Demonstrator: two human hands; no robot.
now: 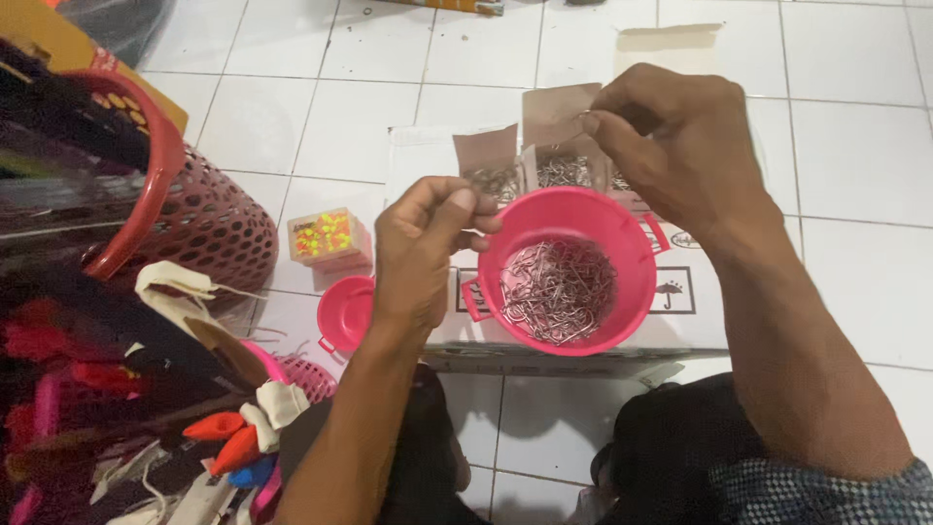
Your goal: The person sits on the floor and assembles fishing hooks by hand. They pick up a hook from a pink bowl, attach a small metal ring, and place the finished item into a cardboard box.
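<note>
A flat white cardboard box [700, 311] lies at centre frame, small brown open boxes [491, 160] behind it, and a clear plastic box [328, 236] sits left of centre.

1. Two bare hands: left hand [420, 255], right hand [671, 146].
2. Two round pink plastic bowls: a large one [569, 277] on the white cardboard box [700, 321], a small one [345, 313].
3. One red perforated plastic basket [209, 219].
4. One clear small box of yellow and orange beads [328, 238].
5. Metal hooks [557, 292]: too many to count.

Pink bowl [573, 228], silvery hooks [557, 289], red perforated basket [209, 219], white tiled floor [855, 146], yellow-orange beads [324, 234]
</note>
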